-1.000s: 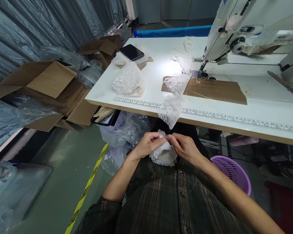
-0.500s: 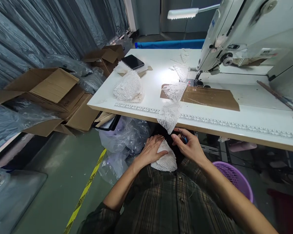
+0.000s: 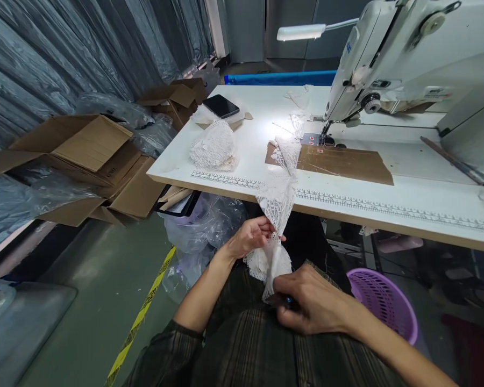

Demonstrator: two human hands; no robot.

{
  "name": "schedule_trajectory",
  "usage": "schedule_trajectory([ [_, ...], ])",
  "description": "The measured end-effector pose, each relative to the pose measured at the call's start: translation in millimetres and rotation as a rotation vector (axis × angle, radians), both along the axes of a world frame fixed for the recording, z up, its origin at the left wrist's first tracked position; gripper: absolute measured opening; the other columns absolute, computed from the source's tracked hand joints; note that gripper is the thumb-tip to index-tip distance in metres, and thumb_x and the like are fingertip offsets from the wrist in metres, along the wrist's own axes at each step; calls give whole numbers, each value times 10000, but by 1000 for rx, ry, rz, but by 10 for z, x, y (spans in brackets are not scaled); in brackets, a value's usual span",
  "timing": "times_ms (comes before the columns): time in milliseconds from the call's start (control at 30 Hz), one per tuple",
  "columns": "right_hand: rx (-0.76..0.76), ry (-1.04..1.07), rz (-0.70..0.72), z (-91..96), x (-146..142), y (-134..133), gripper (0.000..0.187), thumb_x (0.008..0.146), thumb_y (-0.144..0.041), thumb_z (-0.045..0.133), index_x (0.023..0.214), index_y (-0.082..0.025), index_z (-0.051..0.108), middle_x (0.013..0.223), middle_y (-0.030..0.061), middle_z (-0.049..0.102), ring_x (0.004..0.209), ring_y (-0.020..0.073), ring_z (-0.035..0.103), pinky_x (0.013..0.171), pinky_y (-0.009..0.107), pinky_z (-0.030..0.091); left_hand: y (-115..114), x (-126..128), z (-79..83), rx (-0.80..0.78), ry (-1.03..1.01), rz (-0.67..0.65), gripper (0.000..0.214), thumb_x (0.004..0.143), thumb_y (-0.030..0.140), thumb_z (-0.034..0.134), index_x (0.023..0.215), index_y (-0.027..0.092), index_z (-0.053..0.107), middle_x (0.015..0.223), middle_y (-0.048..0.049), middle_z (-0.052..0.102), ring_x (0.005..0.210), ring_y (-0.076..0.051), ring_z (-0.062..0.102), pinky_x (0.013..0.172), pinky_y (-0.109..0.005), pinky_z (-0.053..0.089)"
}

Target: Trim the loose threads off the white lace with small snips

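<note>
A strip of white lace pieces hangs from the table over its front edge and down to my lap. My left hand pinches the strip at a narrow join just below the edge. Lower down, close to my shirt, my right hand is closed on the lower part of the strip. It also keeps a small dark-and-blue tool in its palm, which looks like thread snips and is mostly hidden by the fingers. Under the strip, a stack of white lace pieces rests on my lap.
A sewing machine stands at the right of the white table. Brown card lies before its needle. A lace pile and a phone sit at left. Beneath is a purple basket; cardboard boxes stand left.
My left hand has lifted off the lap stack and taken hold of the strip. The right hand has moved down toward my body, drawing the strip's lower part over the lap stack.
</note>
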State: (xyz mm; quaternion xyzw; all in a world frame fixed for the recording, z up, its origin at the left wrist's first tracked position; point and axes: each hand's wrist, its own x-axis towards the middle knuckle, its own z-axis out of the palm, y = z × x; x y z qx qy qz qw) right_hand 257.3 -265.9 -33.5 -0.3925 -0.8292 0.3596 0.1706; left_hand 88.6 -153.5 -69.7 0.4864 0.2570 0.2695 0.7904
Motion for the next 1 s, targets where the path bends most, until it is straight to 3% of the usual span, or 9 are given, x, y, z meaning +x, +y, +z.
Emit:
schedule_trajectory([
  [100,-55,-23,2,-8,32,-24,68,736,-146,550,708,-202,522,598,-37,528,499,103,401,519,265,262,-42,21,20,51,151,-7,564,529,460,891,940,122,702,871,-85,721,746,-164,658,671,-248,475],
  [167,-106,49,-104,-50,87,30,23,799,-220,577,813,-201,572,635,-35,548,522,109,430,529,251,300,-63,20,19,65,235,18,435,589,396,870,885,119,713,833,-58,715,680,-124,621,627,-225,450],
  [267,-165,209,-340,-153,191,164,209,923,-376,502,945,-187,591,712,-12,562,593,125,469,562,240,363,-74,-3,9,90,281,56,361,646,396,829,831,106,722,741,-38,688,635,-111,585,595,-215,429],
  [367,-195,273,-474,-277,257,290,426,1009,-462,299,907,-173,595,682,-5,514,617,137,453,574,252,371,-74,-31,14,125,290,77,333,688,407,796,802,101,732,737,-46,685,651,-118,580,589,-212,422],
  [600,-204,263,-420,-401,200,476,490,987,-560,311,673,-201,422,611,-35,392,570,116,347,536,255,280,-84,-36,58,139,250,77,281,738,382,753,756,104,716,731,-27,649,664,-102,527,589,-196,387],
  [733,-158,253,-410,-381,144,573,481,983,-557,331,673,-202,427,591,-39,389,559,115,344,537,262,264,-76,-19,54,130,233,91,279,738,372,753,687,109,675,616,28,546,567,-61,425,537,-185,328],
  [833,-156,255,-465,-386,116,589,498,979,-572,327,656,-205,417,578,-40,389,546,113,343,531,265,264,-78,-14,40,94,222,95,282,743,383,746,729,109,680,638,20,569,575,-68,451,538,-186,338],
  [1000,-298,379,-469,-451,120,462,457,982,-579,317,731,-211,418,632,-42,406,567,114,393,514,241,319,-83,-22,-21,54,239,90,307,761,412,726,791,111,671,679,-1,620,594,-89,522,553,-194,388],
])
